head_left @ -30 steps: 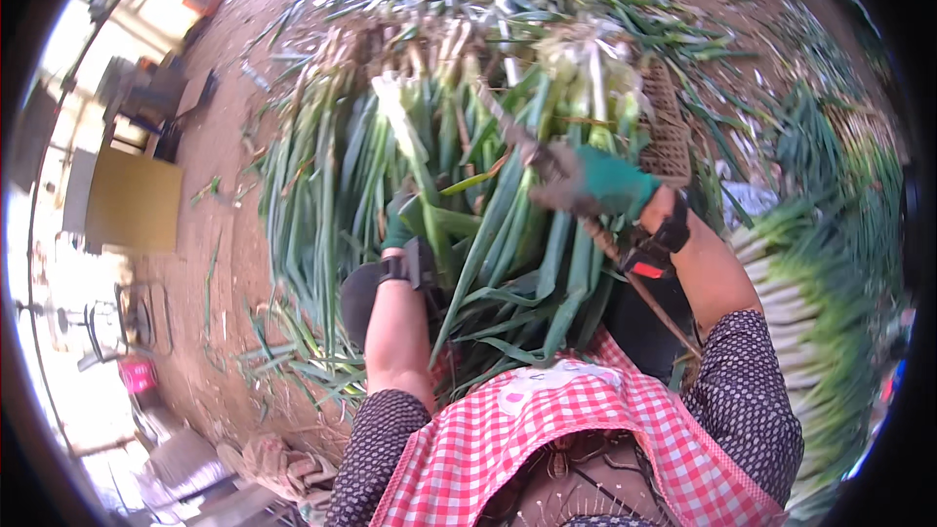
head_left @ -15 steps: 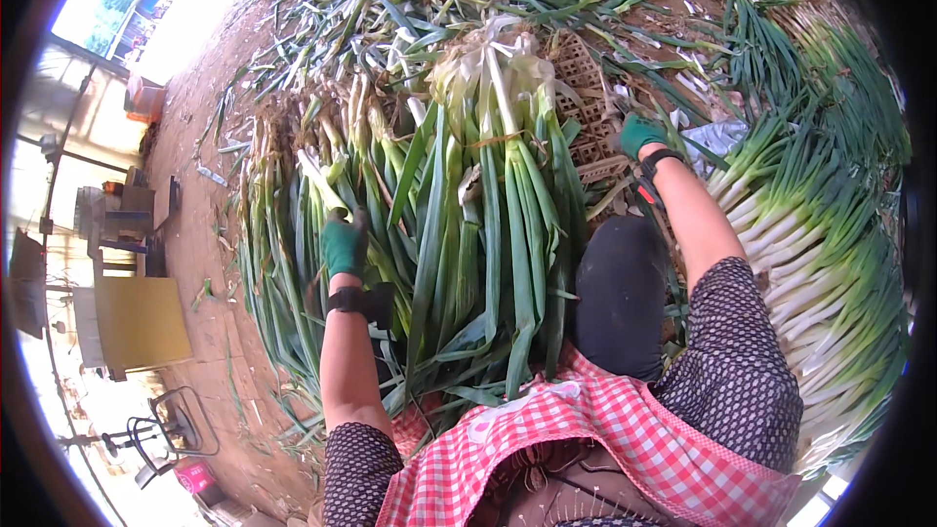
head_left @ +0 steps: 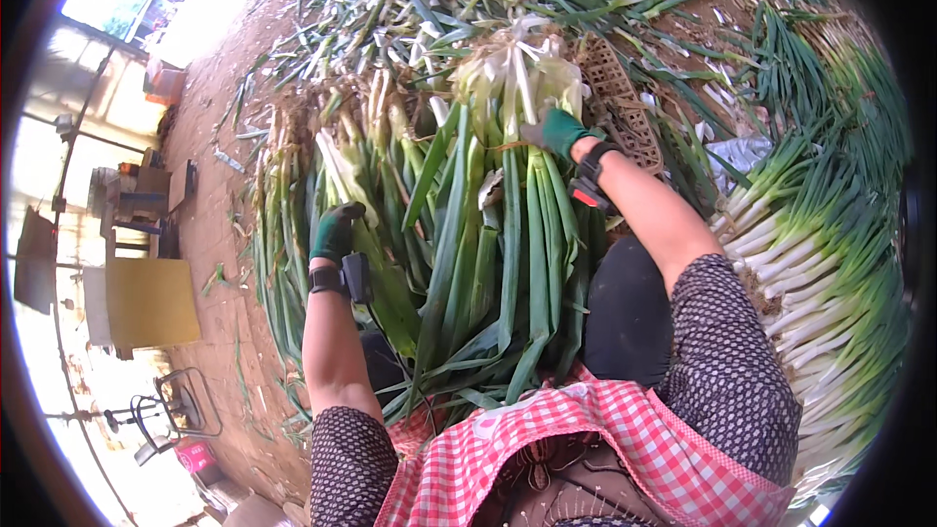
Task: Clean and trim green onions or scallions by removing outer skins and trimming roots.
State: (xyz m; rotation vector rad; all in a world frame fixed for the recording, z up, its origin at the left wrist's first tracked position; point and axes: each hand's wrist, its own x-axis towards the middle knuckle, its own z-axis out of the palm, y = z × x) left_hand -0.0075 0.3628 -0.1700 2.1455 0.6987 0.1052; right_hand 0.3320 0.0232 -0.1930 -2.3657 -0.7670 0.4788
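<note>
A broad heap of long green onions lies in front of me, white root ends away and green leaves toward me. My left hand, in a dark green glove, is closed around a green onion stalk at the heap's left part. My right hand, gloved in green with bare fingertips, reaches across to the pale stalks at the heap's far right. Its fingers are bent together against a green onion there; the fingertips are partly hidden. Translucent pale plastic wraps the root ends beside it.
Cleaned green onions lie in a long row at the right. A woven basket sits behind my right wrist. Loose leaves and trimmings cover the far ground. At the left stand a yellow panel and a metal-framed chair.
My right hand has swung left from beside the basket to the stalks of the heap. My left hand stays near the same stalk. The view has shifted slightly.
</note>
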